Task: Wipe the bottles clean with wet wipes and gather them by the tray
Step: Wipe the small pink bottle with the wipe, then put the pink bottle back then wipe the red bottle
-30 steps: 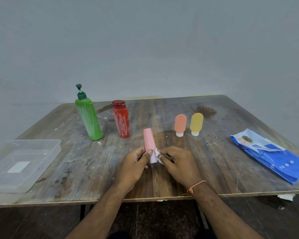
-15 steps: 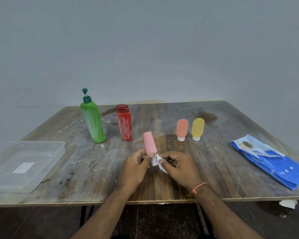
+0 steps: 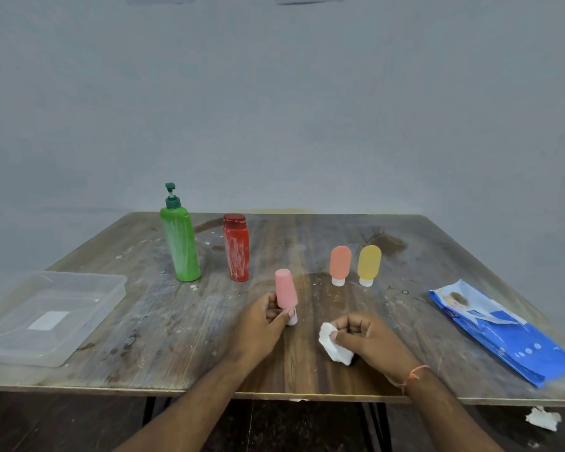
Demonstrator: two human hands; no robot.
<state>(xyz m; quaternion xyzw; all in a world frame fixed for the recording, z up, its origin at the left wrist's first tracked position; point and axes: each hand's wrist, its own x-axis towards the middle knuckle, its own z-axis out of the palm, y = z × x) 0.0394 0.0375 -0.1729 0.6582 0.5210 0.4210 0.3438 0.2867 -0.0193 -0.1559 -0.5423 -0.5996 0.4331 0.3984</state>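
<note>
- Your left hand (image 3: pixel 261 321) has its grip wrapped round the lower end of the pink bottle (image 3: pixel 286 293): smooth matte plastic, rounded tube shape, pale cap at the bottom, leaning slightly, standing at the tabletop's near centre.
- Your right hand (image 3: pixel 369 340) has its grip closed on a crumpled white wet wipe (image 3: pixel 333 345), soft and bunched, resting on the tabletop just right of the pink bottle and apart from it.
- Tabletop (image 3: pixel 144 327): worn wood grain, scuffed, with pale specks and dark stains.
- Green pump bottle (image 3: pixel 180 243): tall, glossy, dark green pump head, white streaks down its side. Stands far left of the row.
- Red bottle (image 3: pixel 236 247): shorter cylinder, red cap, also smeared with white. Just right of the green one.
- Orange bottle (image 3: pixel 340 265) and yellow bottle (image 3: pixel 368 265): flat oval tubes standing on white caps, side by side, close but not touching.
- Count: five bottles, all upright or nearly so, none near the tray.
- Tray (image 3: pixel 79 340): clear plastic, rectangular, rounded corners, at the left edge, a pale label showing through its base.
- Blue wipes pack (image 3: pixel 503 337): glossy soft film, lying flat at the right edge, flap lifted.
- One used white scrap (image 3: pixel 543 418) lies on the floor beneath the right corner.
- Nothing stands between your hands and the tray.
</note>
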